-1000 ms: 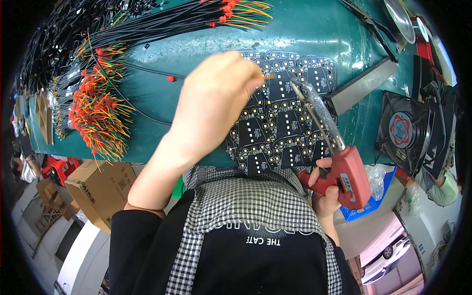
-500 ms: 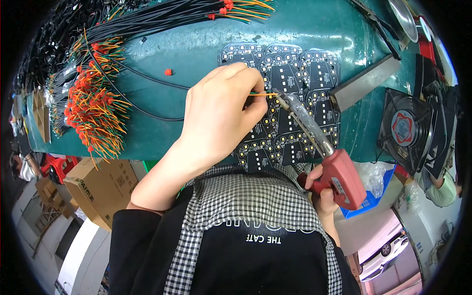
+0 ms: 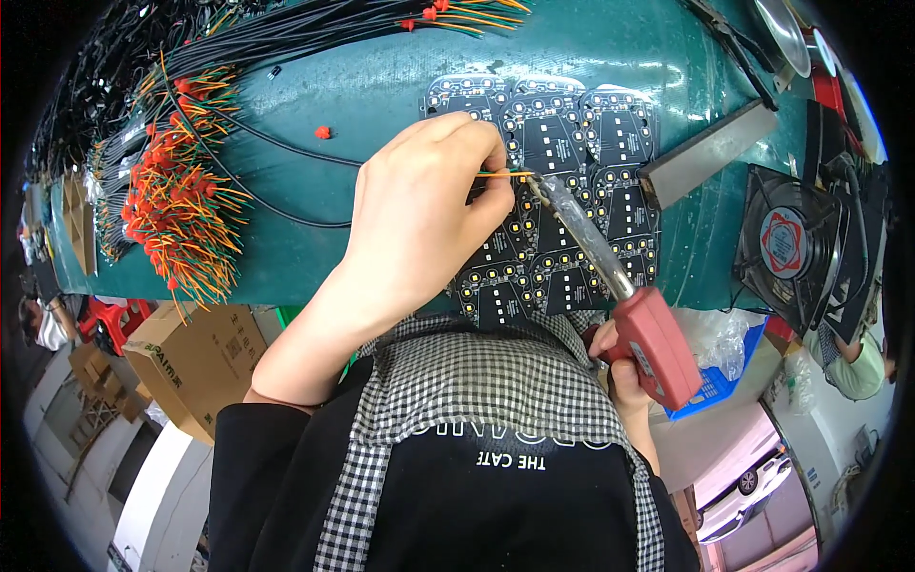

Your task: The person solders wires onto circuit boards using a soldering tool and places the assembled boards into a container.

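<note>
Between the thumb and fingers of my left hand (image 3: 424, 195) is pinched a black cable (image 3: 300, 153) with a bare-ended orange wire (image 3: 502, 174) pointing right. My right hand (image 3: 620, 367) grips a red soldering gun (image 3: 658, 348) by its handle. Its long metal barrel slants up and left, and its tip meets the orange wire's end over a panel of black circuit boards (image 3: 562, 286) dotted with small yellowish LEDs. Whether the tip touches the board beneath I cannot tell. My left hand hides part of the panel's left side.
Bundled black cables with red connectors and orange-green wire ends (image 3: 181, 200) lie at the left of the green table (image 3: 315, 257). A small red piece (image 3: 323, 132) lies apart. To the right are a metal bar (image 3: 710, 157) and a black fan (image 3: 786, 250). Below stands a cardboard box (image 3: 195, 367).
My left hand has shifted slightly left and up with the cable. The soldering gun has moved a little left and up, its tip staying at the wire.
</note>
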Demonstrator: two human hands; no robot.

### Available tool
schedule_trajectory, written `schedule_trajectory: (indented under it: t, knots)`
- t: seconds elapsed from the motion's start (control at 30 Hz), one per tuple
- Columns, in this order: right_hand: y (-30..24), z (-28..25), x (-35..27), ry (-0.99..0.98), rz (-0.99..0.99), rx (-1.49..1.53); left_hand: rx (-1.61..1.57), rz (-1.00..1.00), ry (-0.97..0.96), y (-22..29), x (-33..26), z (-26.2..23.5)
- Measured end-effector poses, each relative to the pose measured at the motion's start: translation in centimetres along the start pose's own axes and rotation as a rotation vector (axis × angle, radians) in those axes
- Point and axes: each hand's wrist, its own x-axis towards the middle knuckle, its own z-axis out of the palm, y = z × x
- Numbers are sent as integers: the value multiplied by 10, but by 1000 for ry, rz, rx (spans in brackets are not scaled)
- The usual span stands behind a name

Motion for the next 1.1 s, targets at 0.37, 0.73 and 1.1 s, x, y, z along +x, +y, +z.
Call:
schedule_trajectory:
  t: [0.37,0.73,1.1]
  knots:
    - [-32,23,10,132,116,147,-18,33,24,-2,0,-6]
    - [-31,27,15,120,139,180,-303,-4,248,-12,-6,4]
    - [-32,29,17,119,133,164,-59,17,111,-8,-3,0]
